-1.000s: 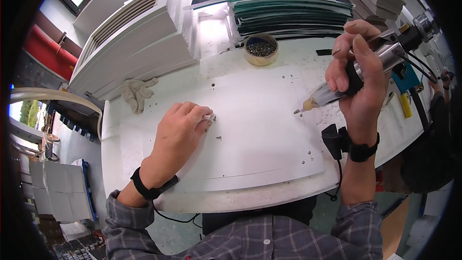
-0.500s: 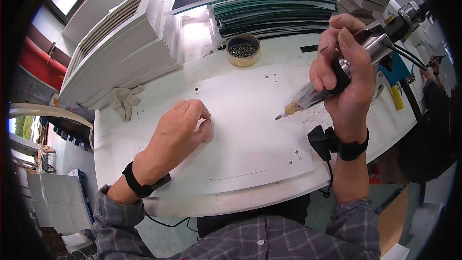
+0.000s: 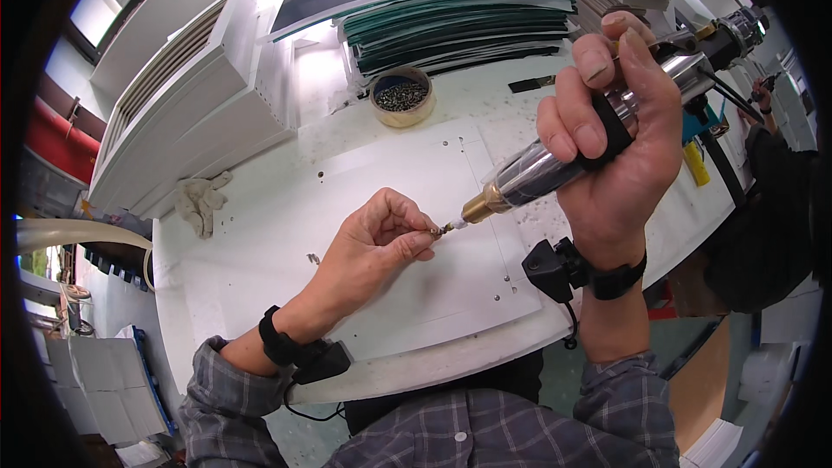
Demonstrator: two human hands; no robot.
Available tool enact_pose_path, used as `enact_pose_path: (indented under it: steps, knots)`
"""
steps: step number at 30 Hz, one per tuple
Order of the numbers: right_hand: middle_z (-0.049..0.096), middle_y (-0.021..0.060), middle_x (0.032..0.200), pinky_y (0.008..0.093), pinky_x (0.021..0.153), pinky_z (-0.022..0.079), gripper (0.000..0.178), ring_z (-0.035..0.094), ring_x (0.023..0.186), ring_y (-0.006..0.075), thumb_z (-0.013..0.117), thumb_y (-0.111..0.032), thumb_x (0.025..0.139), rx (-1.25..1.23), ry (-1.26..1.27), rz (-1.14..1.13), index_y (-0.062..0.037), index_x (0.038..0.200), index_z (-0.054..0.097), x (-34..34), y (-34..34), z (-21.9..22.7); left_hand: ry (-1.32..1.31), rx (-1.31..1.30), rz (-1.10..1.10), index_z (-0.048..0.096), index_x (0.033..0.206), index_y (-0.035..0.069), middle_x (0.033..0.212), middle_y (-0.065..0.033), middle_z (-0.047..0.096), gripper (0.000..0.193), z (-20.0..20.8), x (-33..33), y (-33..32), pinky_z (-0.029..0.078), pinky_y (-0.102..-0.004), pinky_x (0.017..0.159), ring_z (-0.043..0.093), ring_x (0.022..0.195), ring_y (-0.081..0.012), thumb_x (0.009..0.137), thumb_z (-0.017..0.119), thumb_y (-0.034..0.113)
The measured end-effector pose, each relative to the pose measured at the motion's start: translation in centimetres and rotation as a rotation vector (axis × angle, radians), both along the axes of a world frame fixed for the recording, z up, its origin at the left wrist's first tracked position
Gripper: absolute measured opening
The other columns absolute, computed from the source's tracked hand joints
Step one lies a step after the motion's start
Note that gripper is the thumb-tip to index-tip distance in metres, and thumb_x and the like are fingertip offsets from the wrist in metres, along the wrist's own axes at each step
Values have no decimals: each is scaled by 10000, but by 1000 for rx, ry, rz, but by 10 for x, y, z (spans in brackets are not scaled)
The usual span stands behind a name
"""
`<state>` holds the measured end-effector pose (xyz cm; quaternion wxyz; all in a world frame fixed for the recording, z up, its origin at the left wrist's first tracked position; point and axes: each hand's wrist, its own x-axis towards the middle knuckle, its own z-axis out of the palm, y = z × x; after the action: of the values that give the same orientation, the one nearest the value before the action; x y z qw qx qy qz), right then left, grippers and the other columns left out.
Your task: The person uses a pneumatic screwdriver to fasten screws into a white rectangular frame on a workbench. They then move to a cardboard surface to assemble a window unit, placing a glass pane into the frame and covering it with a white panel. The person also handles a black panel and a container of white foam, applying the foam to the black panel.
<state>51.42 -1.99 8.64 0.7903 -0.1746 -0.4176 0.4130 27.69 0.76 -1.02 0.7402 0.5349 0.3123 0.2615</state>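
Two hands meet mid-panel | left hand (image 3: 381, 243), off the white panel (image 3: 286, 234) now, pinches a screw (image 3: 439, 230) | right hand (image 3: 620, 156) has brought driver (image 3: 555, 165) tip to it from 2 o'clock, fist closed | screw being loaded

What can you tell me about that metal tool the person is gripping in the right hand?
The power screwdriver is a shiny silver cylinder with a black grip band, a brass-coloured collar and a thin bit at its tip. The right hand wraps around its middle, holding it slanted down to the left above the white panel. A black cable leaves its upper end. The left hand pinches something small at the tip.
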Motion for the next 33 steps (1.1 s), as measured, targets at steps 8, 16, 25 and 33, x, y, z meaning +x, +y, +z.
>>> enact_pose_path:
  steps: [8, 16, 25, 33]
  knots:
    - [554, 7, 901, 231, 473, 436, 260, 453, 527, 49, 479, -250, 1090, -11, -29, -12, -51, 1249, 533, 1, 2, -3, -34, -39, -3, 544, 1088, 67, 1119, -57, 657, 158, 1, 3, 0, 601, -315, 967, 663, 1065, -135, 1011, 680, 50]
    - [553, 6, 901, 232, 476, 436, 247, 453, 528, 48, 483, -247, 1087, 6, -47, 10, -54, 1232, 532, 2, 4, -6, -30, -36, 1, 553, 1138, 50, 1069, -29, 649, 160, 3, 5, -2, 576, -270, 926, 652, 981, -94, 1018, 659, 47]
    - [625, 30, 883, 230, 513, 430, 220, 492, 524, 61, 617, -276, 1027, 15, -247, -64, -66, 1082, 582, -3, 39, 11, 241, 506, 40, 584, 1134, 31, 1045, -43, 694, 143, 15, 37, 31, 531, -265, 897, 666, 965, -104, 1008, 650, 17]
    - [647, 44, 757, 214, 459, 441, 84, 565, 526, 54, 657, -96, 1006, 8, -399, -24, -14, 991, 648, -8, 78, 11, 324, 593, 63, 587, 1143, 24, 1084, -50, 711, 145, -3, 65, 65, 505, -250, 901, 626, 963, -80, 1006, 627, 6]
